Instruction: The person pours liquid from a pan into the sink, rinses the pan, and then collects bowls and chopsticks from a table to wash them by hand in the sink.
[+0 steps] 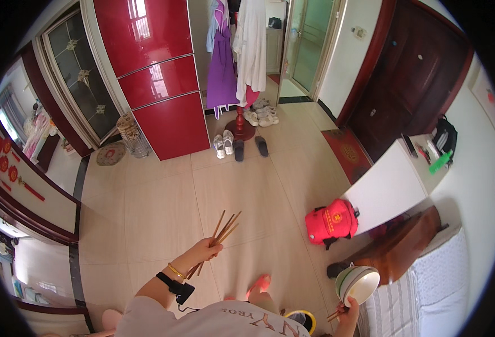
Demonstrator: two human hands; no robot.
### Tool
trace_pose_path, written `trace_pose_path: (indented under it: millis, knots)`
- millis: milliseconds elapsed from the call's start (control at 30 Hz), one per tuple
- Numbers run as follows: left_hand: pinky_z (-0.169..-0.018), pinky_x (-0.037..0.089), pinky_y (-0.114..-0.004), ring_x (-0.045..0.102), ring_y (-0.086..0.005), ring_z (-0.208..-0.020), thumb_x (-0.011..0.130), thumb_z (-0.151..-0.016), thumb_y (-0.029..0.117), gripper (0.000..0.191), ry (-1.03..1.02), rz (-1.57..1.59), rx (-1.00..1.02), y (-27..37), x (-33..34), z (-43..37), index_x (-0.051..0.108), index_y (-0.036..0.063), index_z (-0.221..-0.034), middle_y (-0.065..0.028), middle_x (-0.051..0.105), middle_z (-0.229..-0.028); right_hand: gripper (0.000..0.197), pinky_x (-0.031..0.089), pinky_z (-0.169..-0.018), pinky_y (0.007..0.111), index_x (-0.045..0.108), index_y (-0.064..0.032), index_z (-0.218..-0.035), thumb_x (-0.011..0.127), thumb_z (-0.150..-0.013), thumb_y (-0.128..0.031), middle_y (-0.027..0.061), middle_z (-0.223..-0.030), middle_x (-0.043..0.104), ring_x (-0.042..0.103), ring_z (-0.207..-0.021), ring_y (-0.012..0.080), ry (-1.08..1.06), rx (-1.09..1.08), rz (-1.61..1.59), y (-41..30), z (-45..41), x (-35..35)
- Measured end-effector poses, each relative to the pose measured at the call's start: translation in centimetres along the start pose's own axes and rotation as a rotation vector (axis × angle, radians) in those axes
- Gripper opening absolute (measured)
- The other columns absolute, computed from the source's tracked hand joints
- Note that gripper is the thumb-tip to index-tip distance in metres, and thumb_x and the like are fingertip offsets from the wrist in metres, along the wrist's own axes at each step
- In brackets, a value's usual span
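Several brown wooden chopsticks are bunched in my left hand, their upper ends fanning out above the fist. Off to the lower right, my right hand grips white bowls with a green band, which look stacked and are tilted on their side. The thumb lies over the rim of the inner bowl. Thin wooden sticks, apparently more chopsticks, poke out to the left from the same hand. Both hands are held over the floor, well apart from each other.
A red backpack sits on the tiled floor beside a white cabinet. A wooden sofa with cushions stands at right. Ahead are a red refrigerator, a coat stand, and slippers. A yellow-rimmed bin is near my feet.
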State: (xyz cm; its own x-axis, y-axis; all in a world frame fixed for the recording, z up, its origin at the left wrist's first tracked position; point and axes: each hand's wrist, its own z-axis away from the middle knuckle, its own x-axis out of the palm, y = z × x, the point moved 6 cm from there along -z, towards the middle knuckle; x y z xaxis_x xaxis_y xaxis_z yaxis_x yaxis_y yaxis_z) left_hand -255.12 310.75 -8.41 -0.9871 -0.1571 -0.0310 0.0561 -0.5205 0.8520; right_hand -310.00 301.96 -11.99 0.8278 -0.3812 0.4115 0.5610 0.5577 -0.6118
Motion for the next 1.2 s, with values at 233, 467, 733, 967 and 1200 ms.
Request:
trace_pose_path:
  millis: [233,467,733,967,1200]
  knots:
    - [-0.050,0.035,-0.020,0.041,-0.0059,-0.056,0.055,-0.087,0.027,0.022,-0.034,-0.086,0.056,11.4,-1.8,-8.0,0.051,0.0057,-0.084,0.0023,0.047,-0.066,0.022,0.033,-0.037,0.025,0.049,-0.0045,-0.092,0.056,-0.074,-0.014,0.0057,-0.060,0.051,0.043,-0.041,0.0149,-0.171,0.057,0.180,-8.1,-10.9,17.0]
    - [-0.053,0.037,-0.022,0.043,-0.0080,-0.058,0.055,-0.085,0.028,0.023,0.069,-0.073,0.017,19.0,-5.4,-16.0,0.052,0.0050,-0.085,0.0015,0.049,-0.067,0.020,0.035,-0.036,0.027,0.051,-0.0074,-0.089,0.057,-0.075,-0.020,0.0039,-0.060,0.053,0.041,-0.037,0.0145,-0.296,0.170,0.335,-14.5,-23.5,32.8]
    - [-0.061,0.041,-0.030,0.049,-0.0132,-0.066,0.055,-0.084,0.029,0.028,0.061,-0.306,0.236,28.9,-9.8,-34.2,0.053,0.0011,-0.086,-0.0027,0.051,-0.069,0.025,0.046,-0.048,0.040,0.053,-0.0084,-0.078,0.055,-0.081,-0.034,0.0049,-0.060,0.048,0.040,-0.046,0.0182,-0.247,0.376,0.584,-20.4,-39.6,43.4]
    - [-0.057,0.041,-0.030,0.050,-0.0140,-0.062,0.056,-0.084,0.030,0.029,-0.052,-0.248,0.345,42.3,-11.4,-51.6,0.051,0.0011,-0.084,-0.0035,0.052,-0.067,0.030,0.035,-0.046,0.036,0.050,-0.0086,-0.073,0.056,-0.080,-0.037,0.0058,-0.056,0.044,0.038,-0.048,0.0186,-0.098,0.452,0.541,-26.3,-56.6,50.3]
    - [-0.049,0.040,-0.029,0.049,-0.0133,-0.055,0.059,-0.081,0.036,0.035,-0.072,-0.235,0.244,51.4,-12.0,-68.3,0.052,0.0016,-0.081,-0.0030,0.052,-0.062,0.040,0.038,-0.043,0.032,0.047,-0.0053,-0.111,0.060,-0.076,-0.020,0.0134,-0.075,0.054,0.050,-0.057,0.0221,-0.297,0.362,0.391,-33.7,-70.5,59.3]
